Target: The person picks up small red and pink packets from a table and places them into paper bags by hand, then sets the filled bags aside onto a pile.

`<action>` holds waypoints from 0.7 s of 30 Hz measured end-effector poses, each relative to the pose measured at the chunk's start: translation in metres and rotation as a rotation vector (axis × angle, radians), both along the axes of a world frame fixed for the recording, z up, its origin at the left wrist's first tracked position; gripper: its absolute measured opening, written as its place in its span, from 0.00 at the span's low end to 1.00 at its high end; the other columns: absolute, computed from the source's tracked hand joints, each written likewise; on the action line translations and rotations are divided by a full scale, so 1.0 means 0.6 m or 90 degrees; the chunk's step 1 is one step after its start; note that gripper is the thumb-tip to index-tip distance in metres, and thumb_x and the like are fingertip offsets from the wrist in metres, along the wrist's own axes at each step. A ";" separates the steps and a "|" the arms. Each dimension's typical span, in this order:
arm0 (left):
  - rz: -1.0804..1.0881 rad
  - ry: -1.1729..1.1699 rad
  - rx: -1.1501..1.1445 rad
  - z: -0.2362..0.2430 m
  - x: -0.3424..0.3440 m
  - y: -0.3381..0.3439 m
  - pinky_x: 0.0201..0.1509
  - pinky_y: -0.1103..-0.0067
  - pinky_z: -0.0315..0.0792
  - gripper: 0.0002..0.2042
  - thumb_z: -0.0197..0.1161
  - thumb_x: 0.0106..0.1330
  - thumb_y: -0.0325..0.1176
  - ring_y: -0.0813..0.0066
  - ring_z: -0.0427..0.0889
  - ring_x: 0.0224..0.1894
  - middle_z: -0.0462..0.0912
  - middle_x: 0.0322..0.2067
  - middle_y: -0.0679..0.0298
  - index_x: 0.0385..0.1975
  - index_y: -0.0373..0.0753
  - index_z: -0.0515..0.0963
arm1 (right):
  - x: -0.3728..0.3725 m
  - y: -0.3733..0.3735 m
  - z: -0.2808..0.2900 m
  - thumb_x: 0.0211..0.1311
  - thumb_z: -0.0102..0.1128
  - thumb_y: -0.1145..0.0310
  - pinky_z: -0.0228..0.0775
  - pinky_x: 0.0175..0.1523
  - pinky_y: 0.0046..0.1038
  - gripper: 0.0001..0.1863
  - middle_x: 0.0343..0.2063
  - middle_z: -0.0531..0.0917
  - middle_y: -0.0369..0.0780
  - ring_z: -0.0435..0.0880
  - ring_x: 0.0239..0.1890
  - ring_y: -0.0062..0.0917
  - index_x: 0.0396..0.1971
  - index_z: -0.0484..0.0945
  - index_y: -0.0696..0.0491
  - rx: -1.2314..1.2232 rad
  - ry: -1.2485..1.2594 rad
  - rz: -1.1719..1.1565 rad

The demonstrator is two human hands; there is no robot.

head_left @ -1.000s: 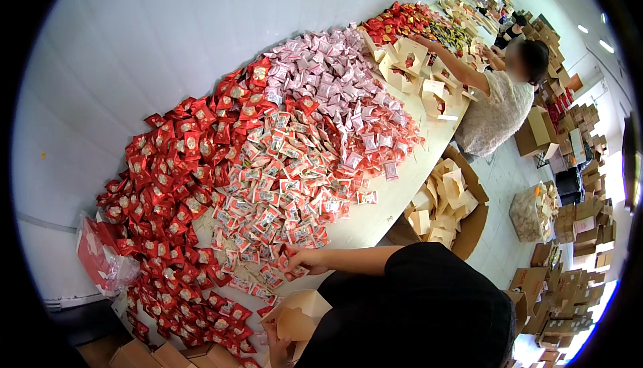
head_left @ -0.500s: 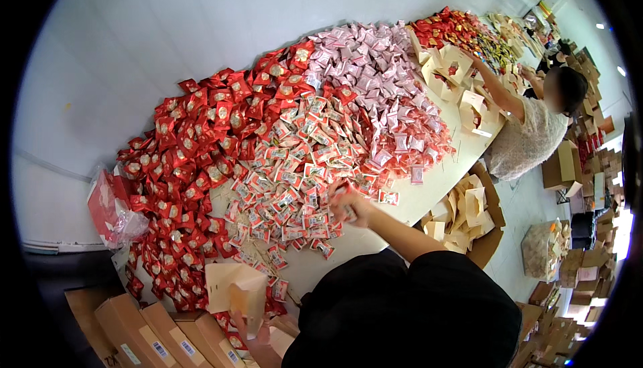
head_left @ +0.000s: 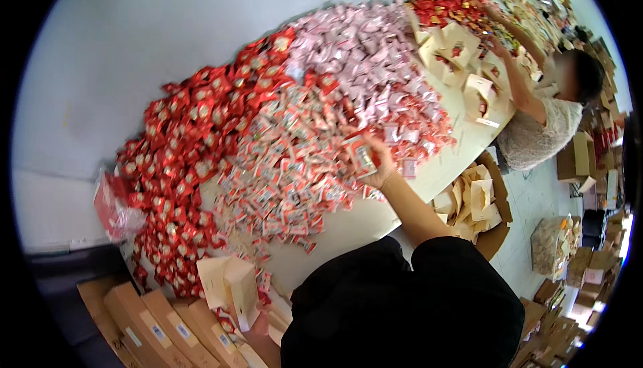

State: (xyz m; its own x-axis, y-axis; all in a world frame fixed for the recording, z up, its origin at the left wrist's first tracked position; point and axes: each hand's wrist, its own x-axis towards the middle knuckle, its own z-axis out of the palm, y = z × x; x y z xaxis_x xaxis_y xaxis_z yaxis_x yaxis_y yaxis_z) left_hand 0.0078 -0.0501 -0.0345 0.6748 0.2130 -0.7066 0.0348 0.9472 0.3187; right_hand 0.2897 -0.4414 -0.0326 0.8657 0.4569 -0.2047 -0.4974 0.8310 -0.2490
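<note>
My right hand [head_left: 382, 161] is closed on a red-and-white snack packet [head_left: 361, 156], raised just over the heap of small red-and-white packets [head_left: 288, 167]. At the lower left my left hand [head_left: 260, 326] grips an open cream paper box [head_left: 242, 291] by its side, its flap standing up. Most of the left fingers are hidden behind the box. Left of the small packets lies a pile of shiny red packets [head_left: 194, 133]. Pink packets [head_left: 362, 46] are heaped beyond, toward the far side of the table [head_left: 358, 224].
A co-worker [head_left: 549, 127] reaches over the far table end, near filled cream boxes [head_left: 479, 96]. A carton of folded cream boxes [head_left: 475, 200] stands right of the table. Brown cartons [head_left: 144, 328] line the lower left. A plastic-wrapped red pack [head_left: 114, 207] lies by the wall.
My right hand has lifted from the small packets and moved slightly right and up, now showing a packet. The left hand still holds the box. The co-worker's arms have reached farther over the table.
</note>
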 end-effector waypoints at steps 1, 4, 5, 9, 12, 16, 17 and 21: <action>-0.006 -0.003 0.001 -0.003 0.005 -0.011 0.30 0.70 0.76 0.19 0.52 0.61 0.43 0.67 0.78 0.37 0.76 0.42 0.61 0.49 0.41 0.67 | 0.004 -0.015 -0.014 0.58 0.50 0.61 0.67 0.25 0.19 0.20 0.45 0.71 0.43 0.72 0.30 0.22 0.50 0.64 0.47 0.001 -0.005 0.046; -0.036 -0.002 -0.010 -0.023 0.031 -0.049 0.31 0.70 0.76 0.19 0.52 0.61 0.43 0.67 0.78 0.37 0.76 0.42 0.61 0.49 0.41 0.67 | 0.000 -0.029 -0.016 0.54 0.55 0.70 0.64 0.24 0.18 0.20 0.36 0.73 0.41 0.71 0.25 0.20 0.47 0.64 0.48 -0.038 -0.007 0.025; -0.044 0.002 -0.009 -0.025 0.038 -0.063 0.31 0.70 0.76 0.19 0.51 0.61 0.43 0.67 0.78 0.37 0.76 0.42 0.61 0.49 0.41 0.67 | 0.003 -0.035 -0.019 0.52 0.56 0.71 0.64 0.22 0.18 0.20 0.27 0.76 0.39 0.71 0.20 0.20 0.46 0.63 0.49 -0.024 0.000 0.017; -0.071 0.016 -0.017 -0.031 0.069 -0.121 0.31 0.70 0.77 0.19 0.51 0.61 0.43 0.67 0.78 0.38 0.77 0.42 0.61 0.49 0.41 0.67 | 0.000 -0.093 0.008 0.48 0.57 0.79 0.66 0.25 0.20 0.25 0.31 0.75 0.40 0.71 0.25 0.20 0.47 0.62 0.47 -0.067 0.044 0.019; -0.086 0.020 -0.027 -0.035 0.093 -0.158 0.31 0.70 0.77 0.18 0.51 0.61 0.43 0.67 0.78 0.38 0.77 0.42 0.61 0.49 0.42 0.68 | 0.004 -0.142 -0.020 0.48 0.55 0.78 0.65 0.24 0.21 0.23 0.26 0.74 0.38 0.71 0.24 0.20 0.46 0.64 0.48 -0.075 0.053 0.015; -0.082 0.022 -0.035 -0.037 0.110 -0.192 0.32 0.70 0.77 0.18 0.51 0.62 0.42 0.67 0.78 0.39 0.77 0.42 0.61 0.49 0.42 0.68 | 0.022 -0.184 -0.020 0.49 0.55 0.76 0.62 0.21 0.22 0.21 0.22 0.73 0.37 0.70 0.21 0.20 0.45 0.66 0.48 -0.142 0.136 -0.024; -0.078 0.022 -0.039 -0.039 0.110 -0.199 0.32 0.70 0.77 0.18 0.51 0.62 0.42 0.67 0.78 0.39 0.77 0.42 0.61 0.49 0.42 0.68 | 0.029 -0.193 -0.013 0.49 0.55 0.75 0.61 0.21 0.22 0.21 0.21 0.72 0.37 0.70 0.21 0.20 0.45 0.66 0.48 -0.195 0.144 -0.027; -0.051 0.005 -0.054 -0.036 0.112 -0.224 0.32 0.70 0.77 0.18 0.51 0.62 0.42 0.67 0.78 0.39 0.77 0.42 0.62 0.49 0.43 0.68 | 0.075 -0.241 -0.025 0.46 0.53 0.79 0.55 0.14 0.19 0.19 0.18 0.71 0.36 0.66 0.14 0.18 0.40 0.66 0.48 -0.394 0.114 -0.035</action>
State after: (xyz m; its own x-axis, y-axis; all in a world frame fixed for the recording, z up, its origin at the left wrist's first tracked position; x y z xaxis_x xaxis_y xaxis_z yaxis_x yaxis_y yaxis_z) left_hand 0.0748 -0.1846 -0.0562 0.6822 0.0975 -0.7247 0.1140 0.9648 0.2371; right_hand 0.3347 -0.5862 -0.0475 0.8125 0.1641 -0.5594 -0.5364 0.5862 -0.6071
